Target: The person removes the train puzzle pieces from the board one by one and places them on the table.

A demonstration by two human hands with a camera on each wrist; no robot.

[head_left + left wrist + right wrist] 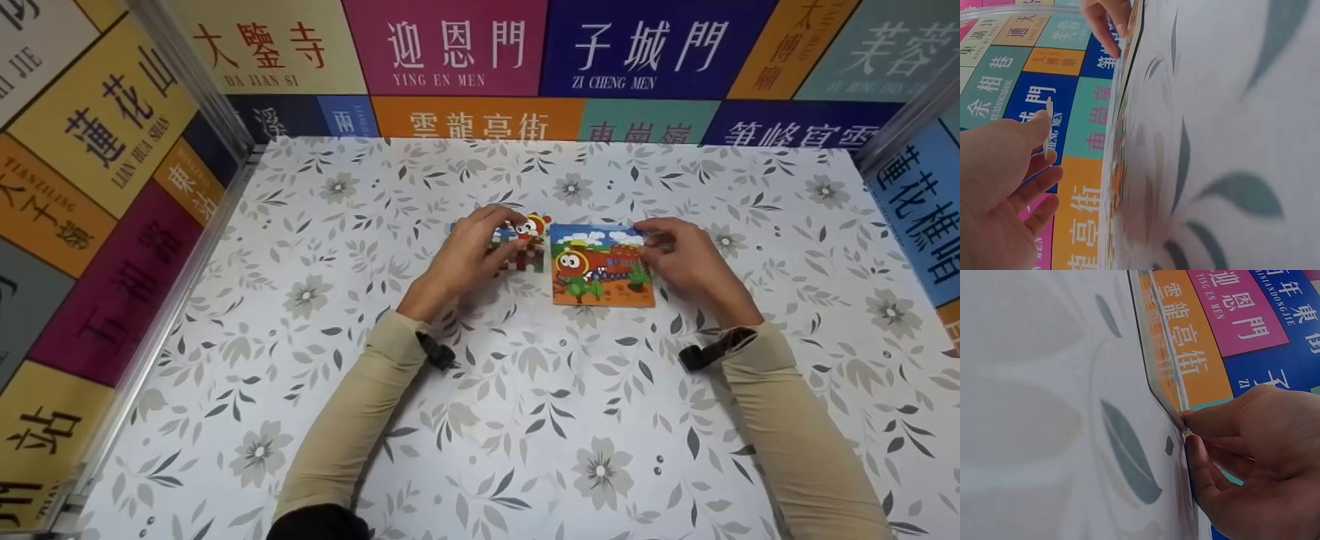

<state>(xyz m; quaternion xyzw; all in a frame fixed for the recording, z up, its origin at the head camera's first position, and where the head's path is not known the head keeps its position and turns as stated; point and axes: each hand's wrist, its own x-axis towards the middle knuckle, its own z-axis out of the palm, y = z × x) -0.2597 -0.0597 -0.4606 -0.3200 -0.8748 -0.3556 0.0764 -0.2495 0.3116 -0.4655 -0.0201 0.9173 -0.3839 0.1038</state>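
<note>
A square picture board (600,277) with a cartoon train, clouds and cacti lies on the table. My right hand (679,255) pinches its upper right corner between thumb and fingers, seen closely in the right wrist view, where the board (1148,343) shows edge-on. My left hand (472,247) pinches a small puzzle piece (1048,129), thin and edge-on in the left wrist view, above a second group of joined puzzle pieces (534,259) left of the board. A cartoon face with big eyes shows by the left fingertips. The left hand covers much of that group.
The table (525,420) has a white cloth printed with grey leaves and flowers. Panels with large coloured lettering (450,45) stand behind it and along both sides. A dark strap with a small camera (439,352) sits on each wrist.
</note>
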